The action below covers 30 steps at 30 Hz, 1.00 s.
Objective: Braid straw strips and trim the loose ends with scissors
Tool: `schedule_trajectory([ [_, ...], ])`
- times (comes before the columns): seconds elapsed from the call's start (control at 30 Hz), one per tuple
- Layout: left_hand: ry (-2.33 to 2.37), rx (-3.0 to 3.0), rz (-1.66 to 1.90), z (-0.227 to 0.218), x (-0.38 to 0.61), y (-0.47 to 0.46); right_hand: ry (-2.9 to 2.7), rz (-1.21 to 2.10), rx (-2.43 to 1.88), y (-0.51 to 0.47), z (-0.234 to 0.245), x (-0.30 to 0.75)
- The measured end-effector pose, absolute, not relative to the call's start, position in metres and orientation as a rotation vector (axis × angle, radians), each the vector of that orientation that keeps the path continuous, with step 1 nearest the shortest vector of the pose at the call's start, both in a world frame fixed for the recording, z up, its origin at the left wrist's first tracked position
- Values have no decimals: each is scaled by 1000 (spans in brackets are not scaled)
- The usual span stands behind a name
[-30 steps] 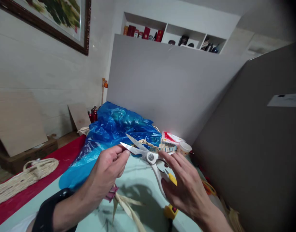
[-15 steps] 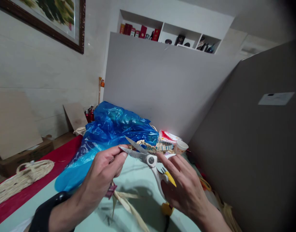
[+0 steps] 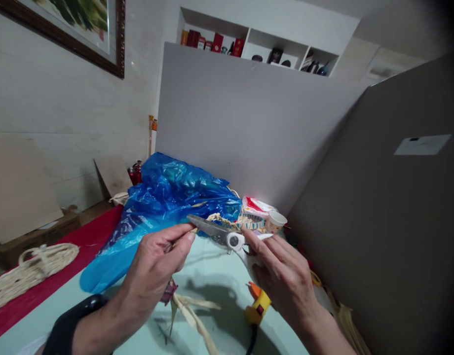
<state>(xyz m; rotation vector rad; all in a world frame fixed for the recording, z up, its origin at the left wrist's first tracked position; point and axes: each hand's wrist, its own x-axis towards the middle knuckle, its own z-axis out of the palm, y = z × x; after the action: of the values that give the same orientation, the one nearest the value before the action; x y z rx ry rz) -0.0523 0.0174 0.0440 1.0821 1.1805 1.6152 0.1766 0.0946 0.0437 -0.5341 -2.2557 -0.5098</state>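
Observation:
My right hand (image 3: 286, 276) is closed round a pair of scissors (image 3: 215, 230) with white handles and grey blades. The blades are together, their tip just beyond the fingertips of my left hand (image 3: 158, 259). Between left thumb and forefinger I pinch the end of a thin, pale strip that looks like dried husk; little of it shows. Beneath that hand hang long dried husk strips (image 3: 197, 320) with a purple wrapped piece (image 3: 169, 291) at their top. Whether they join the pinched end is hidden. A yellow tool with an orange tip (image 3: 259, 306) and black cord lies below my right hand.
Crumpled blue plastic (image 3: 175, 182) covers the far left of the pale green table (image 3: 138, 340). Behind the scissors are a braided basket-like item (image 3: 252, 222), a paper cup (image 3: 276, 222) and a red-white packet (image 3: 257, 204). A pale cord bundle (image 3: 42, 261) lies left, and grey panels (image 3: 249, 123) stand behind.
The scissors' blades have come together at the left fingertips, and the handles have closed in my right hand. More of the yellow tool shows. The whole view has shifted slightly.

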Motion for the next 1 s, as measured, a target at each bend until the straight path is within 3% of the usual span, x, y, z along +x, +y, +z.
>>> schedule_trajectory([
  [0.1, 1224, 1016, 1560, 48, -54, 17, -2197, -278, -602, 93, 42, 173],
  [0.3, 1225, 998, 1488, 51, -56, 12, -1850, 651, -947, 87, 51, 158],
  [0.47, 1304, 1071, 1397, 51, -54, 9, -1589, 1144, -1009, 74, 65, 142],
  [0.73, 1289, 1194, 1174, 49, -55, 9, -1219, 1488, -949, 69, 62, 135],
  [1.0, 1227, 1277, 1129, 51, -48, 9, -1097, 1420, -958, 69, 65, 135],
])
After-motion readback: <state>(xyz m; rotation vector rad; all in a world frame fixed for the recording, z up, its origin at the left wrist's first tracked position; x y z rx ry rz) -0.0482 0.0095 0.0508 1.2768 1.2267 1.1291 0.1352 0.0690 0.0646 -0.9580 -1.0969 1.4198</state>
